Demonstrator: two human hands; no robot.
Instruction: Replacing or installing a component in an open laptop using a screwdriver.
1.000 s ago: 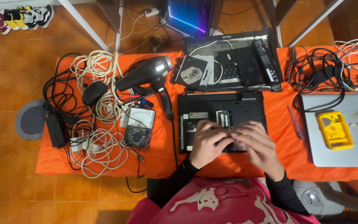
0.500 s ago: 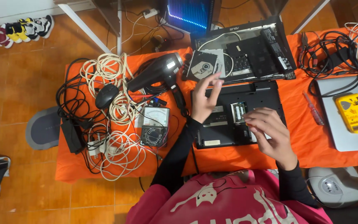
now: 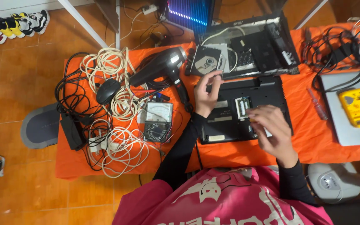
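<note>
Head view: an upturned black laptop base with its underside opened [image 3: 246,110] is seen flat on the orange-covered counter [image 3: 313,137], directly under both hands. The left hand [image 3: 207,93] is laid on the base's upper left corner, fingers curled together and reaching toward the silver optical disc drive [image 3: 208,61] lying just beyond it. The right hand [image 3: 273,133] is hovered over the base's right half, fingers bunched as if pinched on something small; what is gripped, if anything, cannot be told. Between the two hands an open memory slot with green boards [image 3: 242,106] is exposed.

The base is judged rigid, moderately heavy and fragile inside: it would best be taken by its plastic outer edges, never by the bared boards. The drive looks light, stiff and slippery, best gripped by its side rails.

Beyond the left hand's outer side, a black hair dryer [image 3: 163,66], a grey analogue multimeter [image 3: 158,121] and tangled white cables [image 3: 117,104] are spread.
</note>
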